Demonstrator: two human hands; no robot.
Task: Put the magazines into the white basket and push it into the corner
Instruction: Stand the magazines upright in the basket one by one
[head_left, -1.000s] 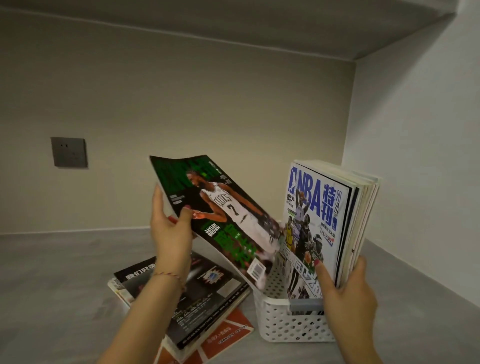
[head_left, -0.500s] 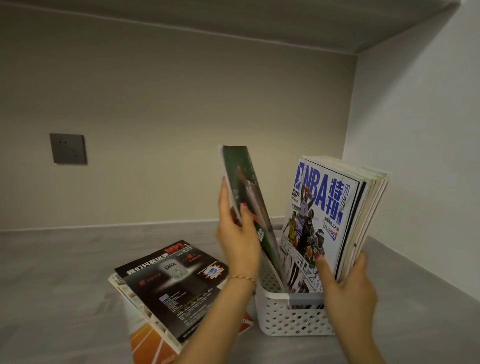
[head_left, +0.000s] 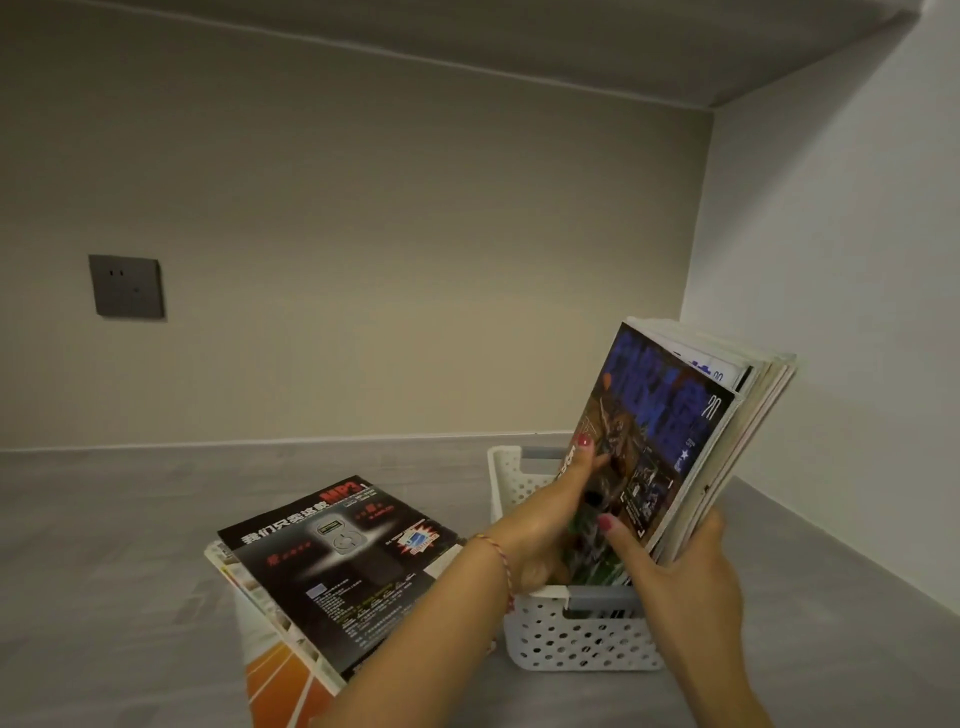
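Note:
The white perforated basket (head_left: 571, 639) stands on the grey surface at right of centre. Several magazines (head_left: 670, 441) stand upright in it, leaning right; the front one has a dark blue cover. My left hand (head_left: 545, 514) reaches into the basket and lies with straight fingers against that front cover. My right hand (head_left: 685, 587) grips the upright stack from the near side, thumb on the front cover and fingers behind. A pile of flat magazines (head_left: 337, 561), black cover on top and an orange one beneath, lies left of the basket.
The surface sits in a recess with a low ceiling. The back wall and right wall meet in a corner (head_left: 685, 431) beyond the basket. A grey wall socket (head_left: 126, 286) is on the back wall at left.
My left hand has carried the green magazine right and down into the basket, against the upright stack. The stack now leans further right. My right hand stays on the stack.

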